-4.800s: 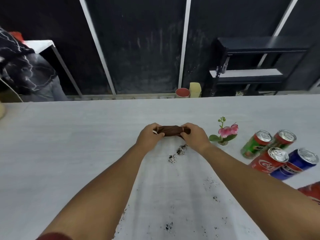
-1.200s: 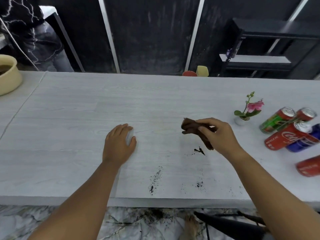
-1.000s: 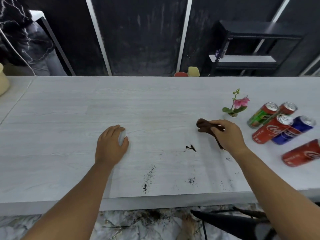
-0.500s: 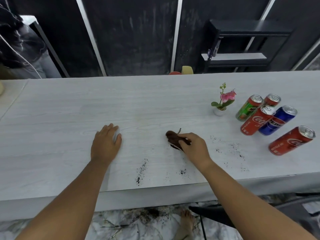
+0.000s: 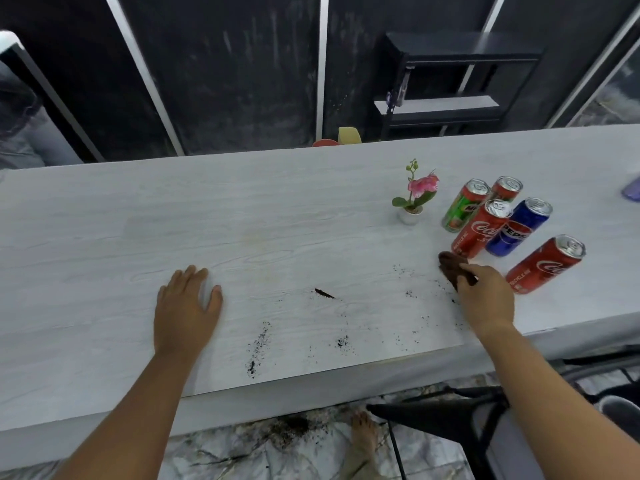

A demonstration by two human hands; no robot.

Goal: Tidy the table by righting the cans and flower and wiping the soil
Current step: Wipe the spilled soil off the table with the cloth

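Note:
My right hand (image 5: 486, 295) grips a brown cloth (image 5: 451, 265) pressed to the white table (image 5: 173, 220), just in front of the cans. My left hand (image 5: 187, 308) lies flat on the table, fingers apart, holding nothing. Soil specks (image 5: 258, 344) are scattered between my hands near the front edge, with one dark smear (image 5: 323, 293) in the middle. A pink flower in a small white pot (image 5: 412, 206) stands upright. Several cans stand upright behind the cloth: a green one (image 5: 462, 211), a red Coca-Cola (image 5: 479, 233), a blue Pepsi (image 5: 517, 228), another red Coca-Cola (image 5: 543, 266).
Spilled soil (image 5: 291, 427) lies on the marble floor below the table's front edge, beside a bare foot (image 5: 362, 441). A black chair (image 5: 450, 417) stands at lower right. A black shelf unit (image 5: 450, 81) is behind the table. A purple object (image 5: 632, 188) sits at the far right.
My right hand has swept the cloth rightward across the table, from the centre toward the cans. My left hand stays flat in place. A dark smear remains where the cloth was.

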